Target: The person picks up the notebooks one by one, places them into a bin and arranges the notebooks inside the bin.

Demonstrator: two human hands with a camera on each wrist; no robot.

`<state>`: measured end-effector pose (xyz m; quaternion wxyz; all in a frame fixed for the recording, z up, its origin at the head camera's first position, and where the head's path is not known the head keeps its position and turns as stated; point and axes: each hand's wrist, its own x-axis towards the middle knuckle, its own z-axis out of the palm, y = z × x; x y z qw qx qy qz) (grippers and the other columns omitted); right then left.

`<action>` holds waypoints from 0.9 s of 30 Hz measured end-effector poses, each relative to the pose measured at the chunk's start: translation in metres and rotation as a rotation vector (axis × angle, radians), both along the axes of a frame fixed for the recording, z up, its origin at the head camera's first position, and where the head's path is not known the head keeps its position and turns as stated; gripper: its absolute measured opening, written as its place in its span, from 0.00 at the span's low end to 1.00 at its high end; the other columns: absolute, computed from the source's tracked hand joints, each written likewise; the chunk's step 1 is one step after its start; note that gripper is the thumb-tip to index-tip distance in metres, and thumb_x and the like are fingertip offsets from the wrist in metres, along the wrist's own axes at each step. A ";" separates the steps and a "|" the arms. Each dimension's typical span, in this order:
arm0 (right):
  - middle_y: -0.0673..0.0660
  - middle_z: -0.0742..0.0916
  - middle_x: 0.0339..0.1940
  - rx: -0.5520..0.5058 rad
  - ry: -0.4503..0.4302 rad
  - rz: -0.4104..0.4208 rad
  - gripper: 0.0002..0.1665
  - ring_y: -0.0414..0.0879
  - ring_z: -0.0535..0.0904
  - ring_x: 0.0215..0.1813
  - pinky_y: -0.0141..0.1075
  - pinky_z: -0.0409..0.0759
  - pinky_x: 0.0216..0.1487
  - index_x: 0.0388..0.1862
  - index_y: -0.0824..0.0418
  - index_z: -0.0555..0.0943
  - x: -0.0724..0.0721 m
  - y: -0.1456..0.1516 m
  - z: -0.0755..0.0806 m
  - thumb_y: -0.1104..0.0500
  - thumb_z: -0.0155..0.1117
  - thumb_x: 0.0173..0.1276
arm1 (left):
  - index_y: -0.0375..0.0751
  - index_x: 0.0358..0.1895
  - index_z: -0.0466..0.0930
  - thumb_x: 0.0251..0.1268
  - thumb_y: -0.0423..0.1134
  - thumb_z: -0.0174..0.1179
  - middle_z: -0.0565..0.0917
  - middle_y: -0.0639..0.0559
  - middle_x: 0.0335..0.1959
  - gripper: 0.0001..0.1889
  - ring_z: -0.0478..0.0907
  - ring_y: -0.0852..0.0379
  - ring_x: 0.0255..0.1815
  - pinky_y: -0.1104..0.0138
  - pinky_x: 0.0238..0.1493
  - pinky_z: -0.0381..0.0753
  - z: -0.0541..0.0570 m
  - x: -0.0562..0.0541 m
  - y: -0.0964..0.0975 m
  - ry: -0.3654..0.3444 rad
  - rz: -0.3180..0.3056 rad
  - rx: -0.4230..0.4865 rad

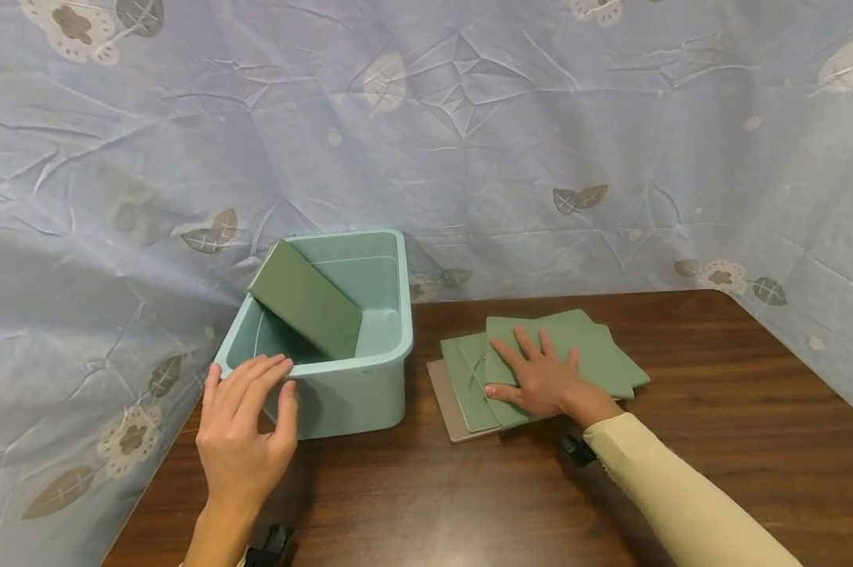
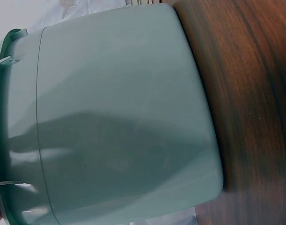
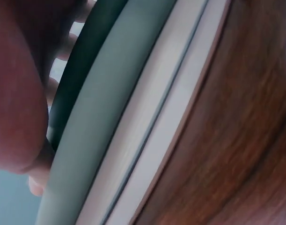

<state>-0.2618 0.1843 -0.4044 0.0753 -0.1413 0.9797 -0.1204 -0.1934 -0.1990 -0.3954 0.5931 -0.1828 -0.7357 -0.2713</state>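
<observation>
My left hand (image 1: 245,429) is at the near left corner of a pale green plastic bin (image 1: 348,398), fingertips right at its rim and thumb apart from the fingers, in front of the wall. Inside the bin a green notebook (image 1: 309,299) leans tilted against the left side. With fingers spread, my right hand (image 1: 539,378) rests flat on the top green notebook (image 1: 603,358) of an uneven stack. Beneath it fan out several more green notebooks and, lowest, a beige-brown one (image 1: 447,402). The right wrist view shows the stack's spines and page edges (image 3: 147,122) close up.
A dark brown wooden table (image 1: 433,504) carries the bin and the stack. Behind and to both sides hangs a pale blue-grey cloth (image 1: 461,181) with leaf and flower prints. The bin stands near the table's left edge.
</observation>
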 end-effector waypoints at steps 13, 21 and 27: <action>0.70 0.62 0.87 0.199 0.150 0.097 0.52 0.83 0.62 0.79 0.78 0.75 0.61 0.88 0.52 0.57 -0.002 -0.003 0.008 0.26 0.53 0.77 | 0.35 0.45 0.92 0.66 0.36 0.64 0.93 0.40 0.44 0.12 0.87 0.36 0.50 0.32 0.74 0.68 0.001 0.001 0.000 0.002 -0.001 0.002; 0.75 0.72 0.79 0.254 0.283 0.195 0.49 0.87 0.74 0.68 0.68 0.85 0.51 0.85 0.58 0.64 -0.004 0.001 0.005 0.29 0.54 0.78 | 0.35 0.46 0.92 0.66 0.36 0.64 0.93 0.40 0.44 0.12 0.87 0.37 0.50 0.31 0.73 0.69 0.002 0.001 0.000 -0.001 0.001 0.002; 0.74 0.75 0.77 0.288 0.348 0.220 0.48 0.86 0.77 0.64 0.68 0.86 0.46 0.84 0.58 0.66 -0.003 0.002 0.002 0.30 0.54 0.78 | 0.35 0.46 0.92 0.65 0.35 0.64 0.93 0.40 0.44 0.12 0.87 0.36 0.50 0.31 0.74 0.68 0.003 0.001 0.001 -0.002 -0.004 0.004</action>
